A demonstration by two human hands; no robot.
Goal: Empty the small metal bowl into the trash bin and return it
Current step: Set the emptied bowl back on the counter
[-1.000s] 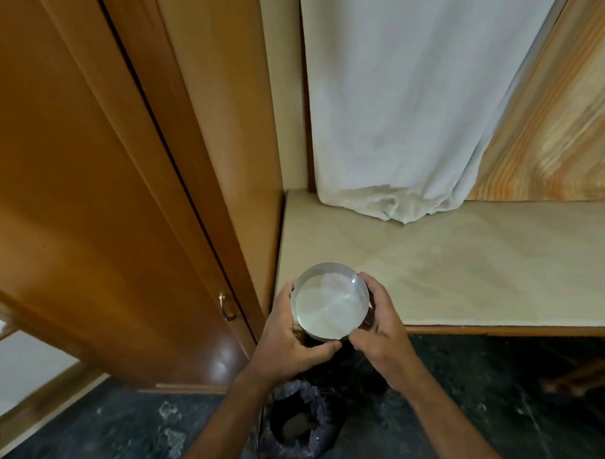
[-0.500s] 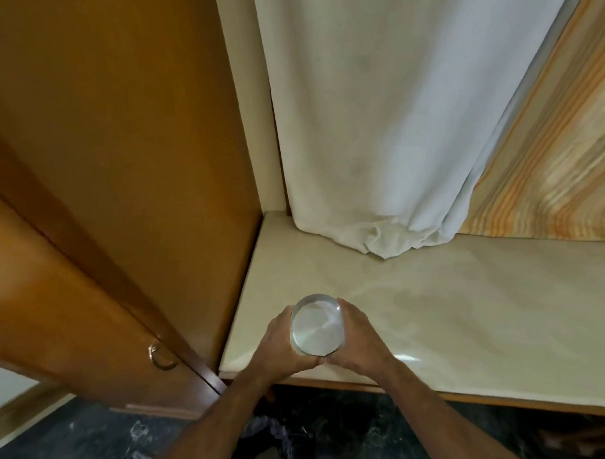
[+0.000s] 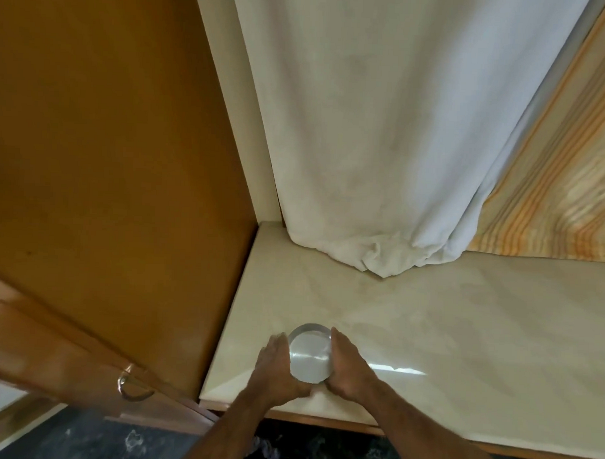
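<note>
The small metal bowl (image 3: pixel 309 356) is round, shiny and looks empty inside. It is on or just above the cream marble counter (image 3: pixel 462 338), near the counter's front left corner. My left hand (image 3: pixel 276 367) cups its left side and my right hand (image 3: pixel 346 366) cups its right side, thumbs meeting at its near edge. Only a sliver of the trash bin's dark plastic liner (image 3: pixel 267 451) shows on the floor below the counter edge, between my forearms.
A wooden cupboard (image 3: pixel 107 188) with a ring handle (image 3: pixel 131 390) stands at the left. A white curtain (image 3: pixel 383 146) hangs down onto the counter's back, with a striped orange cloth (image 3: pixel 553 190) to its right. The floor (image 3: pixel 81 441) is dark stone.
Both hands carried the bowl up from over the trash bin and forward onto the counter. The view rose, so the bin has almost dropped out of sight.
</note>
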